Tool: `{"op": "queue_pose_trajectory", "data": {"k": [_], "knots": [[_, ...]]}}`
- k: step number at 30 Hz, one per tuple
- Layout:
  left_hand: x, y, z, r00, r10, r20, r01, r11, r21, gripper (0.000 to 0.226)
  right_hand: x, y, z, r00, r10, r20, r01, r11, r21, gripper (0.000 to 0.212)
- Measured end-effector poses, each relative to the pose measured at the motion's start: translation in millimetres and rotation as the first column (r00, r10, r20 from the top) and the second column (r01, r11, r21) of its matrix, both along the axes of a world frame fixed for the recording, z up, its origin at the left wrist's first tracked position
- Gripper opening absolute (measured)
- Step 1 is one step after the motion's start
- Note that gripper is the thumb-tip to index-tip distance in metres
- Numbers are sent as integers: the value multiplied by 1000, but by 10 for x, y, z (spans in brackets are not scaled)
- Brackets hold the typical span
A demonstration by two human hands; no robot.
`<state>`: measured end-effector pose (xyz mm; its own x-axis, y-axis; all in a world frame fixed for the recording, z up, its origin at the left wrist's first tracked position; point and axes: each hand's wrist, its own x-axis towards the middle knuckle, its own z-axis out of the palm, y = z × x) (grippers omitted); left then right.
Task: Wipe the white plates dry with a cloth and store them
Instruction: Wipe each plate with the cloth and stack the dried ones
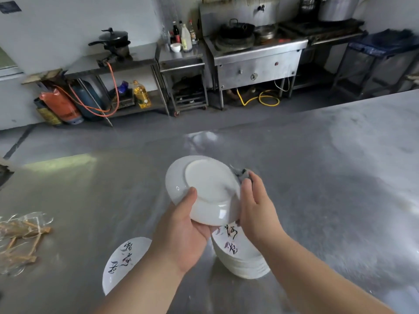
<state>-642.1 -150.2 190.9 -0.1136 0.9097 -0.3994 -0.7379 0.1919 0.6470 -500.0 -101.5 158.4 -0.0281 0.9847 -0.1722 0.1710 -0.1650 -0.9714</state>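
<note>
A white plate (205, 184) is held up over the steel table, its underside facing me. My left hand (181, 234) grips its near rim, thumb on the back. My right hand (256, 207) holds a grey cloth (243, 174) against the plate's right edge; most of the cloth is hidden behind the plate. Below the hands stands a stack of white plates (242, 257) with painted characters. A single painted plate (122, 261) lies to the left of the stack, partly covered by my left forearm.
The steel table (328, 200) stretches wide around the plates. A crumpled clear plastic wrapper (20, 239) lies at its left edge. Beyond the table are a gas stove with a wok (235, 30), steel counters, bottles and a gas cylinder (88, 98).
</note>
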Motion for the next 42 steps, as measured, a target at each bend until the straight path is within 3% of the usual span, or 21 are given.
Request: {"op": "queue_pose_trajectory", "data": {"k": [2,5,8,10,12,13,15,16,17,18,19,20,21,24,26,27,29,31,34,39,42], "knots": [[4,-13,-124,998,-57,21,58,997,-58,45,369,197,-94,985,-31,167,46,995,-89,41],[32,-8,-321,989,-148,-25,142,976,-163,50,919,329,-202,932,137,334,-88,984,-158,38],[82,21,-461,966,-256,-25,244,942,-231,50,1218,321,-293,901,341,269,-243,909,-340,32],[84,77,-516,943,-325,-70,295,914,-278,50,1314,302,-369,920,352,170,-257,872,-416,31],[74,149,-575,870,-402,-285,305,894,-328,49,1367,273,-419,951,299,73,-239,867,-437,29],[56,189,-607,760,-441,-478,296,889,-351,49,1375,266,-433,965,259,35,-219,875,-432,28],[-2,267,-650,373,-480,-794,296,872,-389,53,1366,261,-445,981,191,32,-164,907,-388,25],[-26,301,-671,196,-479,-856,298,860,-413,67,1353,259,-451,981,178,72,-142,926,-349,19],[-47,333,-708,78,-475,-877,291,852,-436,88,1340,260,-459,972,180,150,-129,946,-297,13],[-76,362,-751,24,-480,-877,281,845,-455,109,1327,257,-455,950,184,254,-124,964,-235,8],[-99,395,-804,38,-497,-867,280,838,-468,126,1315,253,-453,927,181,330,-127,976,-178,7],[-115,422,-870,107,-504,-857,290,840,-458,133,1307,243,-450,924,178,340,-137,981,-140,11],[-113,439,-927,220,-496,-840,313,851,-421,133,1293,235,-437,954,162,254,-133,983,-129,19],[-112,485,-984,589,-454,-669,343,889,-302,107,1260,249,-444,992,114,-57,-123,974,-191,44],[-149,515,-971,640,-427,-639,302,904,-302,74,1219,274,-505,986,97,-138,-128,962,-241,36],[-157,521,-953,590,-434,-681,284,901,-328,56,1208,287,-562,980,75,-186,-124,955,-270,27],[-161,518,-936,387,-488,-782,285,870,-402,40,1210,293,-687,982,54,-180,-108,946,-304,19],[-147,488,-951,195,-523,-830,273,841,-466,39,1202,272,-779,997,72,27,-62,957,-284,38],[-69,430,-1035,-88,-486,-869,199,846,-494,14,1119,245,-787,948,129,291,-62,971,-230,42],[42,449,-1108,-162,-392,-906,94,907,-409,6,1092,297,-784,887,137,441,-56,980,-192,27],[6,476,-1157,-173,-378,-909,62,917,-393,20,1052,285,-774,836,188,515,-95,975,-200,18]]}}
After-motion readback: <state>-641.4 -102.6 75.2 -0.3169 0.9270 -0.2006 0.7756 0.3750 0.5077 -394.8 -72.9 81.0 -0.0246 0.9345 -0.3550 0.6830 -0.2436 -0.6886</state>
